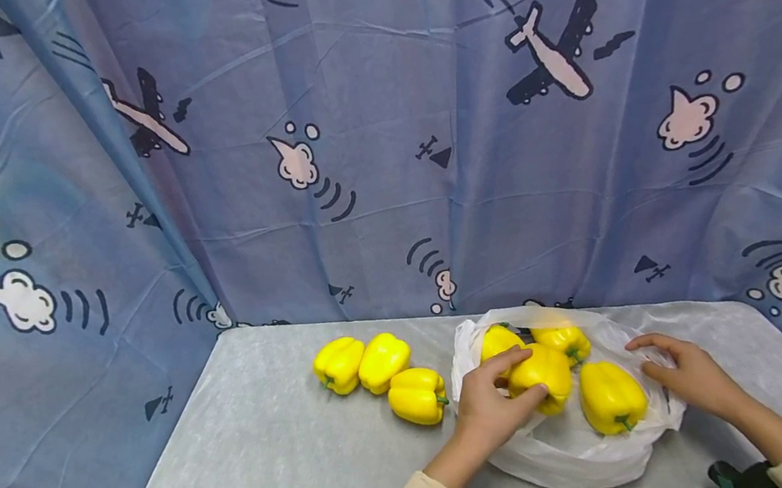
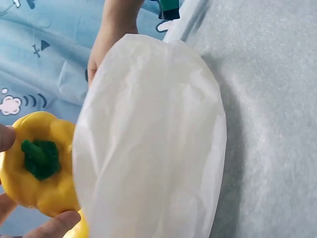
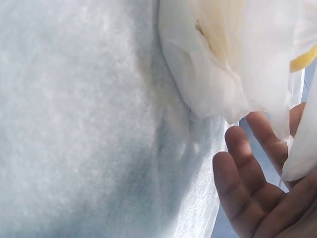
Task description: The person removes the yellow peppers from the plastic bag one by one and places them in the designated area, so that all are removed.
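My left hand [image 1: 489, 405] grips a yellow bell pepper [image 1: 542, 377] over the mouth of a white plastic bag [image 1: 544, 457]. The left wrist view shows that pepper's green stem [image 2: 40, 158], with fingertips around its sides. Three more yellow peppers lie inside the bag, one [image 1: 613, 396] at the front right. At the bag's right rim is my right hand [image 1: 694, 374], its fingers spread and loosely bent. In the right wrist view, a fold of the bag [image 3: 304, 144] crosses in front of these fingers [image 3: 237, 183], partly hiding the hand.
Three yellow bell peppers [image 1: 384, 363] lie grouped on the grey-covered table [image 1: 265, 465], left of the bag. A blue curtain [image 1: 363, 155] with airplane prints hangs behind the table and along its left side.
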Demonstrator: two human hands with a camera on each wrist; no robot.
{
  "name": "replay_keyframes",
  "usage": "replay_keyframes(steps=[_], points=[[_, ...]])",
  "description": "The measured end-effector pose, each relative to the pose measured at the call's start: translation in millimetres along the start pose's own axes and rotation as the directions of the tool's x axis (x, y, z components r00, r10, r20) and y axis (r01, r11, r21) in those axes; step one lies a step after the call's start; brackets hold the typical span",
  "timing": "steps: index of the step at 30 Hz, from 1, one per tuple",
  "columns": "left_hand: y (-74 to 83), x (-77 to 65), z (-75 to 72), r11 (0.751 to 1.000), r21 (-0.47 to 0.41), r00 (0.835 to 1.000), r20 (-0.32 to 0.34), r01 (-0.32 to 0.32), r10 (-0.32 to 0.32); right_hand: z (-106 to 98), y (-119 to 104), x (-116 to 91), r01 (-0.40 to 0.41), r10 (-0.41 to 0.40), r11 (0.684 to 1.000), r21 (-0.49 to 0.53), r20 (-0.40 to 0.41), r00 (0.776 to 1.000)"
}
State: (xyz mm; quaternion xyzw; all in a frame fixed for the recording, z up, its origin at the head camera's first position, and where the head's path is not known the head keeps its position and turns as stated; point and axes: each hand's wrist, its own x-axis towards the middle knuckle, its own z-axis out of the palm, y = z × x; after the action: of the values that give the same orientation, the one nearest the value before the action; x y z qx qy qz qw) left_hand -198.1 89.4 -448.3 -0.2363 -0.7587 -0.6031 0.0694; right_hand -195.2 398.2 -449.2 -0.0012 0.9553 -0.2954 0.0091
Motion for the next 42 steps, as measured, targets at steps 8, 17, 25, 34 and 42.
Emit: replay_keyframes(steps=[8,17,25,34,42], points=[[8.0,-3.5,-16.1,1.000,0.000,1.000,-0.005,-0.015,0.015,-1.7,-2.6,-0.3,-0.015,0.015,1.000,-0.001,0.005,1.000],[21.0,-8.4,-34.2,0.999,-0.031,1.000,-0.003,0.023,-0.024,-1.0,-1.9,-0.7,-0.017,0.017,1.000,-0.007,-0.001,1.000],[27.0,-9.5,-50.0,0.999,-0.048,1.000,-0.018,-0.002,0.001,-0.3,-1.2,-2.5,-0.011,0.011,1.000,0.005,-0.006,1.000],[30.9,-8.3,-69.3,1.000,-0.007,0.997,-0.075,-0.005,0.005,-1.5,-1.8,-2.6,-0.009,0.009,1.000,0.007,-0.013,1.000],[35.6,-11.7,-91.4,1.000,-0.002,0.995,-0.103,0.004,-0.004,-2.3,-2.5,-2.9,0.001,-0.001,1.000,0.012,-0.015,1.000]])
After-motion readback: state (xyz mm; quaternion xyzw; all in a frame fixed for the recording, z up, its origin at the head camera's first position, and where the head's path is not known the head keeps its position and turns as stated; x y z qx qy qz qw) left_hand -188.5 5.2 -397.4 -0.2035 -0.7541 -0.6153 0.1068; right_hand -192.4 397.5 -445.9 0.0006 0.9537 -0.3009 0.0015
